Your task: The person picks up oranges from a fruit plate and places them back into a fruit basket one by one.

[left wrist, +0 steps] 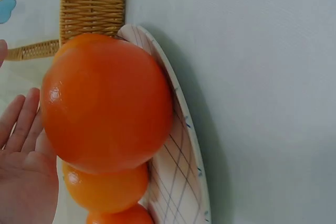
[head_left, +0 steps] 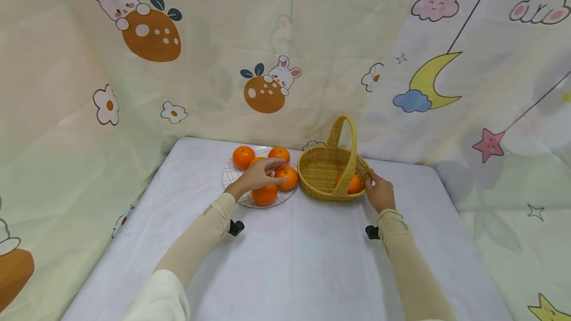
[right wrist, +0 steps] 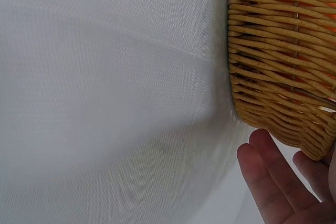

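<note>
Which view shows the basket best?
The head view: it shows the basket nearly whole, with its handle and an orange inside. The left wrist shows only part of its side and handle; the right wrist, cropped woven wall.

The head view looks forward and down across the surface (head_left: 330,261) to its far edge; the wrist views are close and turned sideways, left at an orange (left wrist: 107,108), right at the basket (right wrist: 283,56), seen in all three.

Head view: bright, diffuse lt, faint shadows on white tabletop (head_left: 330,256). L wrist view dimmer, w/ small glare on orange (left wrist: 107,106), soft shadow beside plate (left wrist: 194,145). R wrist: grayish, shadow nr basket (right wrist: 283,51).
</note>
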The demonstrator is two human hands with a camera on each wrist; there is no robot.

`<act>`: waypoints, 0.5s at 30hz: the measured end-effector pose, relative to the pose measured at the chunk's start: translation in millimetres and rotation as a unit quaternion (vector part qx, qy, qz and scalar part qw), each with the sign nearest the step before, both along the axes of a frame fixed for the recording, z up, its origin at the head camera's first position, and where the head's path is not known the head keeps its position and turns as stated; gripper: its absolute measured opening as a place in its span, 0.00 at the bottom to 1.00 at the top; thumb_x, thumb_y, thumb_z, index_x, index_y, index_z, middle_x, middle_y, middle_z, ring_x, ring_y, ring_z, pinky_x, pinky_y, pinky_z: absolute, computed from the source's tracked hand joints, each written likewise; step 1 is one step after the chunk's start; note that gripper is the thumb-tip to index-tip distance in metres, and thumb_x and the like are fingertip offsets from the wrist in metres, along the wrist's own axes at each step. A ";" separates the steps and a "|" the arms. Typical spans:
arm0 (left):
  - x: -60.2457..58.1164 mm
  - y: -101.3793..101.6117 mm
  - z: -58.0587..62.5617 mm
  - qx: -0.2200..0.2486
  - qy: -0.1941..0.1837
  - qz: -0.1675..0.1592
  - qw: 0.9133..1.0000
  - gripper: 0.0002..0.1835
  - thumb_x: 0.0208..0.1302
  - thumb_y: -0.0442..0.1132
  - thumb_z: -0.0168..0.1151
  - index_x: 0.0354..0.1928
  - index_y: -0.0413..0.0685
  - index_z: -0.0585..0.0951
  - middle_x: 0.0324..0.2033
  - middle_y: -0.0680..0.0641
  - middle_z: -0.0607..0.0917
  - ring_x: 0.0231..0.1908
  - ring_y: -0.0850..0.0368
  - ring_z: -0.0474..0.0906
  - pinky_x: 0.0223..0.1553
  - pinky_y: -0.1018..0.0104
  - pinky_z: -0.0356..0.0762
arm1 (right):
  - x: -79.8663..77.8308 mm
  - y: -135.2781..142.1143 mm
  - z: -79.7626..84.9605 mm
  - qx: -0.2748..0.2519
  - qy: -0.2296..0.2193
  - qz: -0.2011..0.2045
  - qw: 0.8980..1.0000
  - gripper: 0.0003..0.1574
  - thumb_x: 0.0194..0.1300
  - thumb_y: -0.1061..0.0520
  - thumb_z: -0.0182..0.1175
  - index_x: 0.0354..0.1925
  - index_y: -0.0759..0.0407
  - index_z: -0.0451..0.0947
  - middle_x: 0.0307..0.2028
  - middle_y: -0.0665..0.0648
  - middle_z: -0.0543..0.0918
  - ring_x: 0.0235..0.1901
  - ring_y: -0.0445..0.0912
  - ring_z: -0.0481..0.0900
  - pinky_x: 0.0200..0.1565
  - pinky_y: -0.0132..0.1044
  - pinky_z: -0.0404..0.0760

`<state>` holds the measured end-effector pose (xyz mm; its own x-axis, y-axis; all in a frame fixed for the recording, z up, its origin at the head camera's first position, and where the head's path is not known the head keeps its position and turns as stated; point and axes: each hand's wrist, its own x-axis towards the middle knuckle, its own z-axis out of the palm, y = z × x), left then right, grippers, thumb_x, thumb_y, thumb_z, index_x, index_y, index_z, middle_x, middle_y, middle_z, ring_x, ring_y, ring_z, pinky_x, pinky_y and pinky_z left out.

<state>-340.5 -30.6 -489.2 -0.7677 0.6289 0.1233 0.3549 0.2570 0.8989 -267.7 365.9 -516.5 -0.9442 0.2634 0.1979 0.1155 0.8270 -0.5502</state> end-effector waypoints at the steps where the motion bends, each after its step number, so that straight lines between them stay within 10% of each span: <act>1: 0.8 -1.3 -1.3 0.001 0.003 0.001 1.000 0.39 0.57 0.50 0.73 0.67 0.41 0.70 0.61 0.48 0.77 0.65 0.53 0.68 0.64 0.54 0.66 | 0.3 0.6 -0.7 -0.001 0.001 0.000 1.000 0.29 0.74 0.56 0.47 0.70 0.60 0.64 0.26 0.64 0.79 0.14 0.45 0.66 0.18 0.36 0.71; 15: 10.3 -12.5 -17.8 0.026 -0.024 0.041 0.999 0.38 0.52 0.52 0.75 0.64 0.47 0.75 0.58 0.50 0.79 0.63 0.53 0.70 0.64 0.61 0.66 | -0.5 1.1 -3.6 0.009 0.005 0.002 1.000 0.30 0.74 0.56 0.48 0.71 0.60 0.62 0.28 0.65 0.81 0.15 0.47 0.70 0.19 0.35 0.74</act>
<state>-330.2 -43.0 -507.0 -0.8222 0.5572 0.1163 0.2907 0.2353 0.9274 -268.2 367.0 -520.1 -0.9431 0.2561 0.2121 0.1064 0.8368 -0.5371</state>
